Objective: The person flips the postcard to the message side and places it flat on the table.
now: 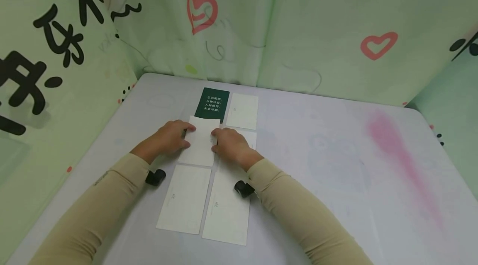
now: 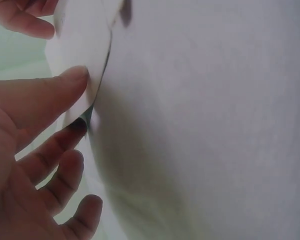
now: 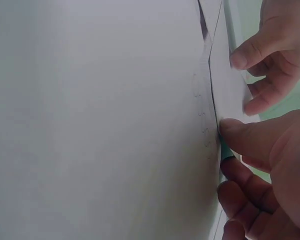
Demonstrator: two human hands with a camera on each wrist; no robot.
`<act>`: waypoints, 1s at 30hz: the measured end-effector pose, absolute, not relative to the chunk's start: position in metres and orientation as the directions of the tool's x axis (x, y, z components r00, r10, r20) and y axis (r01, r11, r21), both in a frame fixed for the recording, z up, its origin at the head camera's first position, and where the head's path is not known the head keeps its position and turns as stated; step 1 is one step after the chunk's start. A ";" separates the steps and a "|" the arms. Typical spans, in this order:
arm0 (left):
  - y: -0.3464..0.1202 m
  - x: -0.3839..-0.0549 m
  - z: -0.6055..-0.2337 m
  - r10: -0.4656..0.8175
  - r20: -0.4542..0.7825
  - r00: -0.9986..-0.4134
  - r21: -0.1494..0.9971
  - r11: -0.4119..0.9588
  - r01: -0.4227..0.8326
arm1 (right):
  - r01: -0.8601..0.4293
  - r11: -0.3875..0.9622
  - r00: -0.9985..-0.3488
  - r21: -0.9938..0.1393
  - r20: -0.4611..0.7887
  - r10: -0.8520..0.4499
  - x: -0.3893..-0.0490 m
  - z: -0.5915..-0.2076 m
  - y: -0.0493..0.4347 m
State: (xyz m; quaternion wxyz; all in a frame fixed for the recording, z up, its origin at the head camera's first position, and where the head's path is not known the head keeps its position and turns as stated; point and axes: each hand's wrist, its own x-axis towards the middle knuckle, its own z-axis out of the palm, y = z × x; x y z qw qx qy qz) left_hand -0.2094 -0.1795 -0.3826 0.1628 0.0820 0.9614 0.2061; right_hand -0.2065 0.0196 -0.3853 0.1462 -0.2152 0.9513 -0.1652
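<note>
A white postcard (image 1: 199,144) lies in the middle of the left column of cards, its top edge overlapping a dark green card (image 1: 212,105) with white printed characters. My left hand (image 1: 168,137) pinches its left edge, thumb on top and forefinger beneath. On the opposite edge my right hand (image 1: 229,144) pinches it the same way. Both wrist views show a green underside at the lifted edges of the postcard (image 2: 85,45). Part of another white card (image 1: 248,137) shows behind the right hand, which hides the rest.
Below lie two more white cards side by side, one at left (image 1: 183,198) and one at right (image 1: 225,219). Another white card (image 1: 242,111) sits right of the green one. The pale table (image 1: 317,198) extends to both sides, with light green printed curtains (image 1: 317,28) behind it.
</note>
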 end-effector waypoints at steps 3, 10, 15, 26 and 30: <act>-0.179 -0.209 -0.383 0.207 -0.268 -0.941 0.367 0.925 0.099 | -0.360 0.859 -0.869 -0.364 -0.204 -0.451 -0.206 -0.384 0.019; -0.180 -0.210 -0.384 0.230 -0.259 -0.938 0.334 0.933 0.136 | -0.403 0.864 -0.866 -0.302 -0.179 -0.467 -0.207 -0.382 0.020; -0.182 -0.212 -0.384 0.235 -0.264 -0.936 0.355 0.926 0.132 | -0.436 0.865 -0.858 -0.248 -0.176 -0.482 -0.207 -0.383 0.019; -0.181 -0.209 -0.386 0.243 -0.266 -0.933 0.379 0.916 0.131 | -0.438 0.874 -0.863 -0.210 -0.175 -0.474 -0.204 -0.384 0.020; -0.180 -0.209 -0.386 0.244 -0.267 -0.932 0.376 0.917 0.132 | -0.430 0.876 -0.864 -0.218 -0.182 -0.470 -0.203 -0.384 0.020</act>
